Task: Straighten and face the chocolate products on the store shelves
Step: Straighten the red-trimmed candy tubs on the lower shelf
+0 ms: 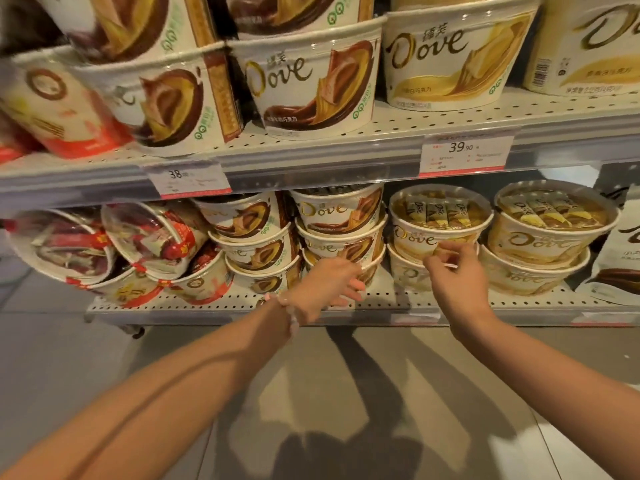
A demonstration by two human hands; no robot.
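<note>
At lower centre, the left hand (325, 282) lies with straight fingers against the bottom brown tub (369, 268) of a stack. Just right, the right hand (453, 275) pinches the front of a yellow tub (415, 239) on the lower shelf (242, 303).

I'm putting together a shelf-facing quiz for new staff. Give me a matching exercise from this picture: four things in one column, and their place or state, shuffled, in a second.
Things
1. red-trimmed tubs
2. 39.90 price tag
3. left hand
4. right hand

Places or states
A. on the upper shelf's front rail, right of centre
B. tipped on their sides, lids facing out, lower shelf left
C. at the pale gold tub stack, fingers on the upper tub's front
D. at the foot of the brown tub stack

Pairs: 1-B, 2-A, 3-D, 4-C
</note>
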